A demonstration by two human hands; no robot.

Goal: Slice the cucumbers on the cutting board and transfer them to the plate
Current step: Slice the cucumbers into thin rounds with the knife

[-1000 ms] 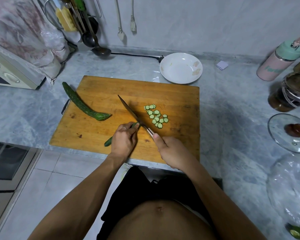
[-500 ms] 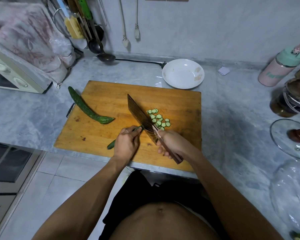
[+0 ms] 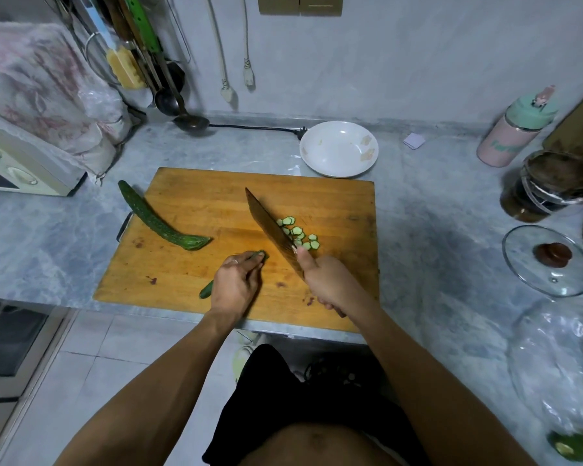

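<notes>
We hold the thin cucumber [image 3: 233, 272] down on the cutting board [image 3: 199, 203] with our left hand [image 3: 236, 287], fingers curled over it. Our right hand [image 3: 330, 284] grips the knife [image 3: 271, 230], whose blade lies just right of the cut end. We think the cucumber is firm but wet and can roll, so we press near the cut end. The slices [image 3: 298, 235] beside the blade look light and slippery. Another cucumber [image 3: 159, 223] lies left of our hands. The plate [image 3: 339, 149] waits beyond them on the worktop [image 3: 435, 237].
</notes>
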